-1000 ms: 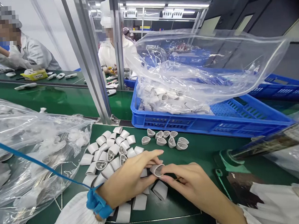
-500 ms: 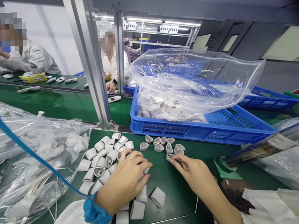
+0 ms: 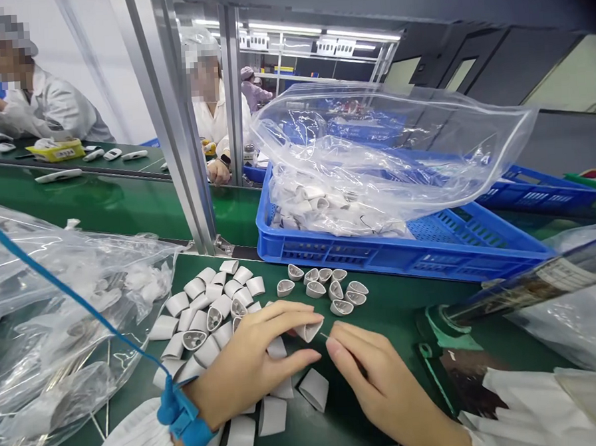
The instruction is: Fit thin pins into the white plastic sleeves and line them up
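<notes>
Right at centre, a small white plastic shell (image 3: 308,330) sits at the tips of the left hand (image 3: 245,365), tilted, with its hollow end facing up and toward the right hand (image 3: 386,388). The left fingers (image 3: 287,310) are closed narrowly around it, and the thumb lies below it. Over from the right come the thumb and forefinger, pinched tight on a thin pin (image 3: 324,335), with its fine tip just beside the shell. Too thin to tell the material from here!

Around the shell, at 10 o'clock, a crowded pile of white shells (image 3: 203,314) reaches almost to the left hand, with some lying open-end up. At 12 o'clock, a loose group of small shells (image 3: 326,285) sits open-side up, just beyond the fingers. At 6 o'clock, a few larger pieces (image 3: 314,390) stand on the green work surface (image 3: 392,311) — some partly under the left palm.

Now the edges: there's open green room between the hands and the small shells, and more at 3 o'clock, out to a dark cylindrical object with a label (image 3: 531,287). At 12 to 1 o'clock, the far edge meets a blue plastic crate (image 3: 380,258) holding a clear bag (image 3: 388,138) of white parts. At 9 o'clock, another clear bag (image 3: 57,309) spreads across the surface, with a blue wrist strap (image 3: 186,422) and its cord (image 3: 66,288) running over it.
</notes>
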`<state>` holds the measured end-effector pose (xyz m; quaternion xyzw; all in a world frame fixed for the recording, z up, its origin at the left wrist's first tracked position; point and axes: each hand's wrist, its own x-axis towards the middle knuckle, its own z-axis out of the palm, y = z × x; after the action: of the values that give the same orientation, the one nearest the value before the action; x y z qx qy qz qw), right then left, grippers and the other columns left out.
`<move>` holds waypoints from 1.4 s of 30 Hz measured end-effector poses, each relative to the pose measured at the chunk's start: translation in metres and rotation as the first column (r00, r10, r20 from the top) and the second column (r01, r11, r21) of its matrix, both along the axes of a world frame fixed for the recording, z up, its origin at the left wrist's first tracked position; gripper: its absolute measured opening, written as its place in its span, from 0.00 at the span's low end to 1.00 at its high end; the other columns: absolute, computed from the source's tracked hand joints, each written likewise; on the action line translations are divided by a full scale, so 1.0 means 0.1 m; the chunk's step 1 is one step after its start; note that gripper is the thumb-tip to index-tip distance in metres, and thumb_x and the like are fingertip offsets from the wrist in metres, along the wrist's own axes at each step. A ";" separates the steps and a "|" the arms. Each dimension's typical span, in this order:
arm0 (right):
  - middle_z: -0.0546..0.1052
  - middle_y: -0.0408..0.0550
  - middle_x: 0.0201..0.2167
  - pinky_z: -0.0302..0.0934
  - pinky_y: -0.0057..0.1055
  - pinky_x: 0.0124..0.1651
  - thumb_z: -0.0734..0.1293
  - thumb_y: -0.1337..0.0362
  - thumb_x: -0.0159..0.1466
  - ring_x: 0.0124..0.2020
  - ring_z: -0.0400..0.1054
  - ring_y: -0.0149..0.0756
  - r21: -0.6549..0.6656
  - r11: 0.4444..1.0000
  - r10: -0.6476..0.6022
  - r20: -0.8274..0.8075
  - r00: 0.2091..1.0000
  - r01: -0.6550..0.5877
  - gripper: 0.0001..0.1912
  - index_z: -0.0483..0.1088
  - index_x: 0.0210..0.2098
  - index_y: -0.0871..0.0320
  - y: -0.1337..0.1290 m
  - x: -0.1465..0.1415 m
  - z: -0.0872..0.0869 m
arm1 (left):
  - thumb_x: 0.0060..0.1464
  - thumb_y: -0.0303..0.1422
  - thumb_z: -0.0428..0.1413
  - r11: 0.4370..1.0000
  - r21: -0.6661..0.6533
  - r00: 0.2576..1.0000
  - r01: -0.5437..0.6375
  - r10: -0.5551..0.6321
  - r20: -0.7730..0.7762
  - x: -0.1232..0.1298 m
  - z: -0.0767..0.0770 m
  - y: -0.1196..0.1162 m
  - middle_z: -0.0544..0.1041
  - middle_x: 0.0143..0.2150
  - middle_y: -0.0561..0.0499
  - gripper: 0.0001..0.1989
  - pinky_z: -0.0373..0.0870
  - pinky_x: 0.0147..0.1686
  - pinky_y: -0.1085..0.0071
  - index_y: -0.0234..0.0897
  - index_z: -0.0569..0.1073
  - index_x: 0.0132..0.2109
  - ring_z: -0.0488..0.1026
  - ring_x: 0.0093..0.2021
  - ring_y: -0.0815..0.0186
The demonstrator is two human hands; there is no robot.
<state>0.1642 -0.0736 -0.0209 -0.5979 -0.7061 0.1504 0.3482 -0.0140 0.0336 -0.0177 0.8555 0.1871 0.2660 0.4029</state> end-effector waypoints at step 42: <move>0.80 0.39 0.38 0.61 0.24 0.35 0.59 0.59 0.75 0.33 0.75 0.30 0.077 0.996 -0.040 0.062 0.997 0.035 0.12 0.74 0.43 0.52 0.01 0.13 -0.20 | 0.66 0.37 0.54 0.983 0.183 0.973 0.020 0.022 -0.228 -0.04 -0.04 0.02 0.73 0.58 0.46 0.22 0.68 0.58 0.57 0.43 0.64 0.64 0.69 0.59 0.56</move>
<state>0.1769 -0.0729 -0.0411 -0.6020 -0.7107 0.0979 0.3505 -0.0183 0.0356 -0.0217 0.9139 0.2073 0.1820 0.2978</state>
